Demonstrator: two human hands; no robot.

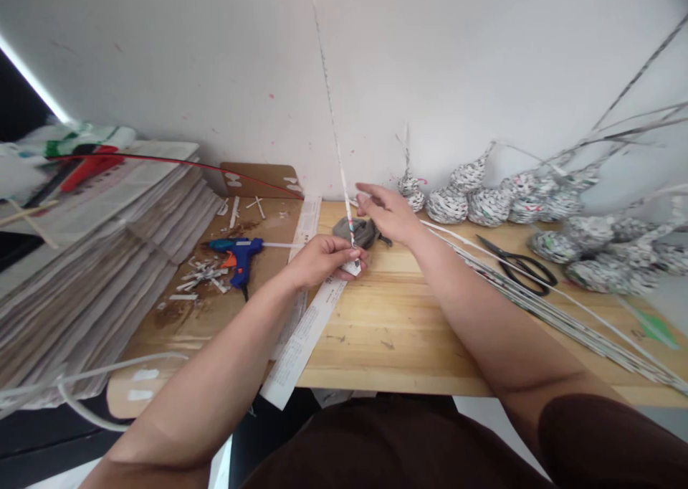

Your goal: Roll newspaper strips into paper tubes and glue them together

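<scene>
Left hand (327, 259) has the thin paper stick (342, 177) pinched near its foot, thumb and fingers pressed around it — the stick stands tall over the table (408, 345), leaning a little to the left. Right hand (390, 214) is just beside it, fingers spread; whether a fingertip touches the stick, I cannot tell.

It's crowded out there! A grey cloth bundle (368, 234) sits right behind the fingers. The blue glue gun (244, 256) lies close on the left, with paper scraps (201, 277) just beside it, and a big newspaper stack (134, 238) fills that flank. Over on the right, a row of woven paper bulbs (489, 206) lines the wall (456, 66), and black scissors (504, 254) rest alongside a bundle of paper sticks (564, 323).

Now the hidden bits — the left arm covers part of the printed paper strips (306, 335), and the right forearm hides some of that bundle. Fingers mask the stick's lower end, its top fades pale against the wall, and the rightmost bulbs run out of view.
</scene>
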